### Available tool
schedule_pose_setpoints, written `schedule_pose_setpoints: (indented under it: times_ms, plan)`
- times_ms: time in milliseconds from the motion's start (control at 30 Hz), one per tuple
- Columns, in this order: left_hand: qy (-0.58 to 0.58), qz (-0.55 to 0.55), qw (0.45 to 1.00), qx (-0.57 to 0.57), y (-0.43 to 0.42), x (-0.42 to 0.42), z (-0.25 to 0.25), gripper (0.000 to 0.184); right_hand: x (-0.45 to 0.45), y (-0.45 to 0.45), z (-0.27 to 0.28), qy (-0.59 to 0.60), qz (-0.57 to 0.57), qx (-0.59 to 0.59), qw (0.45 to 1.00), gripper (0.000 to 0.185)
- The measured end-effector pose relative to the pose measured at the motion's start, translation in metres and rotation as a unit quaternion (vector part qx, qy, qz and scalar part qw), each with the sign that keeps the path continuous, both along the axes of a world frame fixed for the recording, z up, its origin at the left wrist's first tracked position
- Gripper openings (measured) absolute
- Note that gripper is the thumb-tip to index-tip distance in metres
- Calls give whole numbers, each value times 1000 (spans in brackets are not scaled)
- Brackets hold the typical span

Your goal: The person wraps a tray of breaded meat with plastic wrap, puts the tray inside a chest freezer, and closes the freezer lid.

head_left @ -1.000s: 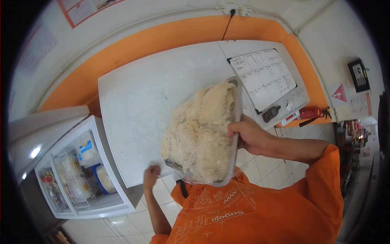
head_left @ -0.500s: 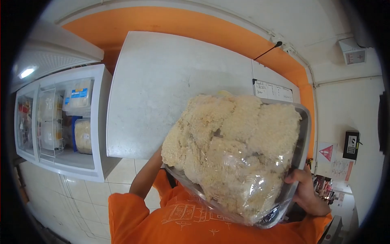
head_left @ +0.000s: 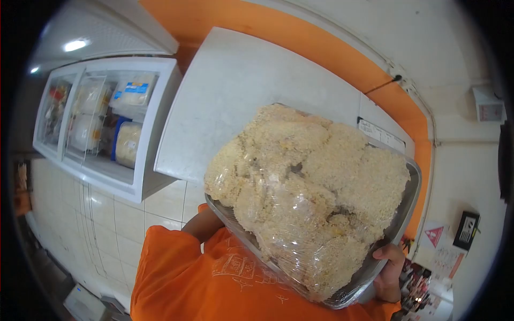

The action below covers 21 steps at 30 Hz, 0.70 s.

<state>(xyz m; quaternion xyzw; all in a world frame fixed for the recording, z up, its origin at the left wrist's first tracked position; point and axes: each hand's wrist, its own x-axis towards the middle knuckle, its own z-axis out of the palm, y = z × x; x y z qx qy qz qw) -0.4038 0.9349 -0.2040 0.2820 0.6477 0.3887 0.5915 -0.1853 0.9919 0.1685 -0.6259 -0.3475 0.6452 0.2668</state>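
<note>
A metal tray (head_left: 413, 188) piled with pale, crumb-coated breaded pieces (head_left: 300, 187) is held up in front of my chest. Clear plastic wrap (head_left: 292, 227) stretches over the pile and shines along the near side. My right hand (head_left: 390, 267) grips the tray's right edge, its thumb over the rim and its other fingers mostly out of sight. On the other side, my left forearm (head_left: 204, 223) runs behind the tray's left edge. The left hand itself is hidden there, so its fingers do not show.
A white chest freezer (head_left: 155, 123) stands open at the left, with wrapped packages (head_left: 128, 142) and a wire basket inside. Beside it is a closed white lid or top (head_left: 235, 69), with a small whiteboard (head_left: 381, 135) at its right. Tiled floor (head_left: 126, 216) lies lower left.
The view has rotated, so the freezer sits higher and farther right. The tray appears turned slightly clockwise, with my right hand still on its edge and less of my left forearm showing.
</note>
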Motion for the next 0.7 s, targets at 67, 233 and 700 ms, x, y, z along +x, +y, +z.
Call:
schedule_pose_setpoints:
  times_ms: [67, 233, 700]
  plan:
    - [42, 3, 999, -12, -2, 3, 3, 54, 2, 7, -1, -14, 28, 1, 1000, 56]
    - [122, 0, 992, -28, -5, 12, 7, 56, 21, 10, -13, -23, 30, 12, 999, 55]
    - [252, -28, 963, -89, 49, -92, 27, 60, 21, 11, -1, -67, 0, -20, 998, 47]
